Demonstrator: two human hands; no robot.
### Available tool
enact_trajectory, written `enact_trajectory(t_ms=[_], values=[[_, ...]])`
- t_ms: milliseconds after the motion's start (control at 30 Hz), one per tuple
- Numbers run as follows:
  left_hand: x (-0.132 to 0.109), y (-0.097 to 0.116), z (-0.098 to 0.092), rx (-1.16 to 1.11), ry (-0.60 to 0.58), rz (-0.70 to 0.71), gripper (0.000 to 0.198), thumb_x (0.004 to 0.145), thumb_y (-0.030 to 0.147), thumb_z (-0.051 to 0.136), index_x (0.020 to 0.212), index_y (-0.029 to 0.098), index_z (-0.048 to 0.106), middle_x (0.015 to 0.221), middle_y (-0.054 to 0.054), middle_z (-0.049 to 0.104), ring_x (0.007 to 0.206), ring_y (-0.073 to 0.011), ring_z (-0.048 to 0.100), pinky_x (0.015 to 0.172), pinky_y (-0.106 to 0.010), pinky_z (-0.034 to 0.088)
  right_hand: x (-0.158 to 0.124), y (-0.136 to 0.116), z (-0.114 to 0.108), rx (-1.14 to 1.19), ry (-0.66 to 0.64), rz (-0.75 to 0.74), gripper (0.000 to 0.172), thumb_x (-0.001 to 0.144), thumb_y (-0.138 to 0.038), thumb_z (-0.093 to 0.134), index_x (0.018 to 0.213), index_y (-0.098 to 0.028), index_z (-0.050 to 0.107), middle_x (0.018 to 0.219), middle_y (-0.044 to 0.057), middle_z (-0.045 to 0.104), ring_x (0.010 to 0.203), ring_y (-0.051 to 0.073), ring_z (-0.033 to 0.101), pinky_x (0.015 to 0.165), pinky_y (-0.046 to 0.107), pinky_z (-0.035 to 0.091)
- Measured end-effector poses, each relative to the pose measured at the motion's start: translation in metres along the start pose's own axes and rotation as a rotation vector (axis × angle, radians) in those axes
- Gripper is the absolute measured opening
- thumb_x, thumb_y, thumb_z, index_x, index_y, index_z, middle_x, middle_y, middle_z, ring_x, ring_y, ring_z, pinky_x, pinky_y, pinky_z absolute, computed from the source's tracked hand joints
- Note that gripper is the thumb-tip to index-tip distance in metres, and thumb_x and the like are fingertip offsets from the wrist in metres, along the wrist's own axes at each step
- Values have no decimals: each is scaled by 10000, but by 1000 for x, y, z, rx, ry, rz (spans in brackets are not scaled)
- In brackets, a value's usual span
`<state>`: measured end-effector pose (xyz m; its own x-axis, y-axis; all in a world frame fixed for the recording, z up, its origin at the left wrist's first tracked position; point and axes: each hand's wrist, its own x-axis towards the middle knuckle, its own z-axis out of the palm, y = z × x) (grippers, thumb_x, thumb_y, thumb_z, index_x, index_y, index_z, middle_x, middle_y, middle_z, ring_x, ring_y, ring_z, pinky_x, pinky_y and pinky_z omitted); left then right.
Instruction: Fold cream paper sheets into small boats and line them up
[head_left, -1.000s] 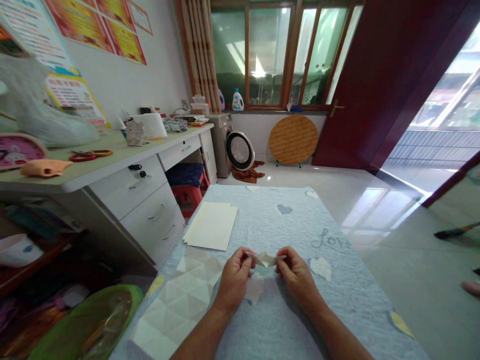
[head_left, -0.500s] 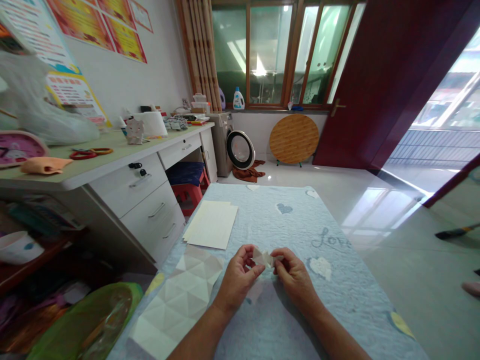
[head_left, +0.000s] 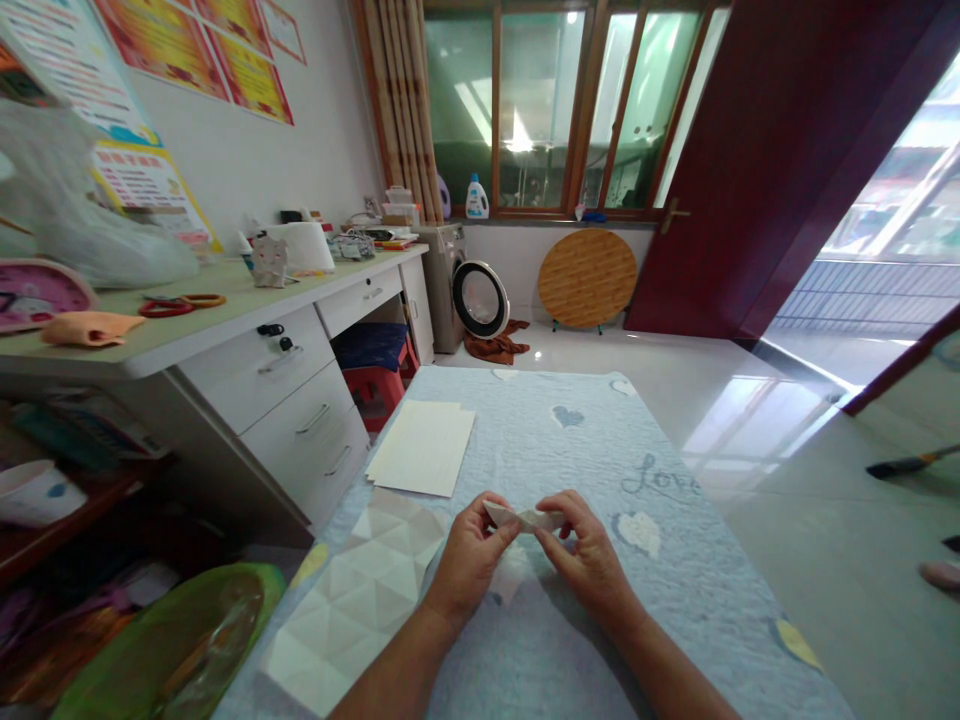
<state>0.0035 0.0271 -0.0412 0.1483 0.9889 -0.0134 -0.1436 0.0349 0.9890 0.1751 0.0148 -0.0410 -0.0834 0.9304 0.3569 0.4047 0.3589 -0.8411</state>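
A small folded piece of white paper (head_left: 529, 520) is pinched between my two hands, held above the cloth-covered table. My left hand (head_left: 477, 550) grips its left end, thumb on the near side. On the other end, the fingers and thumb of my right hand (head_left: 581, 545) are closed. The paper now looks long and narrow, with pointed ends. Left of my left hand lies a large creased sheet (head_left: 364, 590) with a raised triangle pattern. Beyond that sheet is a small stack of flat cream paper (head_left: 424, 447).
The table wears a pale blue cloth (head_left: 555, 450) with hearts. A green-lined bin (head_left: 247, 590) stands at its left, below a desk (head_left: 247, 320) holding scissors (head_left: 182, 304) and a pink clock (head_left: 41, 296). Farther off are a washing machine (head_left: 444, 290) with its door open and a round wooden tabletop (head_left: 587, 278).
The folded paper has turned in my hands and shows a longer, flatter side. Both thumbs have shifted in toward its middle. The sheets on the table lie as before.
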Motion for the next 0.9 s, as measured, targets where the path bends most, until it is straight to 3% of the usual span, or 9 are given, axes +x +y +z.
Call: enact_trajectory(t_ms=[133, 267, 400, 533, 733, 900], values=[[1, -2, 0, -50, 13, 10, 255, 714, 322, 736, 811, 182, 546, 683, 55, 512, 635, -109, 475, 611, -203, 367, 1, 1, -1, -7, -44, 49, 67, 832, -258, 616, 815, -205, 652, 746, -1, 570, 699, 155, 526, 643, 260, 400], [1, -1, 0, -78, 14, -9, 302, 687, 294, 760, 910, 172, 597, 698, 45, 564, 653, -117, 506, 632, -212, 385, 2, 1, -2, 32, -39, 90, 166, 834, -299, 630, 702, -199, 625, 694, -13, 538, 682, 150, 510, 627, 259, 376], [1, 1, 1, -113, -15, -31, 225, 693, 299, 771, 753, 144, 620, 700, 15, 597, 676, -126, 534, 674, -229, 407, 3, 1, -3, 46, -45, 127, 161, 819, -292, 640, 687, -200, 626, 675, -17, 541, 658, 148, 508, 617, 261, 371], [0, 3, 1, -111, -17, -40, 232, 689, 306, 786, 711, 150, 616, 665, 19, 591, 642, -126, 529, 639, -229, 404, 4, -1, -5, -65, -89, 26, 163, 846, -273, 630, 701, -206, 665, 706, 10, 595, 732, 177, 546, 691, 292, 392], [-4, 6, 2, 66, -89, 3, 240, 747, 369, 757, 743, 141, 680, 677, 4, 610, 653, -136, 526, 646, -239, 403, 3, -2, -4, -235, -172, -103, 146, 909, -256, 599, 811, -210, 696, 763, 29, 635, 782, 191, 538, 764, 326, 376], [-5, 12, 2, 132, -82, 88, 319, 846, 430, 648, 696, 149, 663, 711, -9, 607, 716, -154, 530, 702, -251, 414, 2, -4, -2, -204, -226, -99, 272, 945, -262, 529, 694, -188, 603, 706, 16, 563, 759, 177, 515, 724, 299, 363]])
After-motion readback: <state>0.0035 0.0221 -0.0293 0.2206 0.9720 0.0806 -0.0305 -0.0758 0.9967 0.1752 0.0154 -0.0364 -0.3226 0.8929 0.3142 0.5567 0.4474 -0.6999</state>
